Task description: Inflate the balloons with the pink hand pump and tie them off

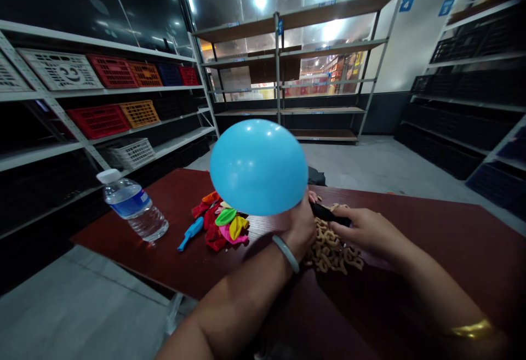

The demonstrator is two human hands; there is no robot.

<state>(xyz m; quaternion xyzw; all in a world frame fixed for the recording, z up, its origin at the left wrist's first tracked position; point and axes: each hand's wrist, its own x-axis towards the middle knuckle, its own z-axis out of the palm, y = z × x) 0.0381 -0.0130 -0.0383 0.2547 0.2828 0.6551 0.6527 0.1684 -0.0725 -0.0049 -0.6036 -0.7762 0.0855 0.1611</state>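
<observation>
A blown-up blue balloon [258, 167] hangs over the middle of the table. My left hand [302, 222] is closed at its right side, around the neck end, which is hidden behind the fingers. With my right hand [365, 229] I grip a black hand pump [326, 213], whose front end points at my left hand. Below the pump lies a heap of small tan curved pieces [331, 253]. Limp balloons in several colours [217, 223] are piled to the left, with a flat blue balloon [191, 234] at the pile's edge.
A water bottle [135, 206] with a white cap stands on the left of the dark red table [444, 234]. Shelves [152, 89] with coloured crates line the left wall. Metal racks [320, 110] stand at the back, and dark bins [447, 119] fill the right side.
</observation>
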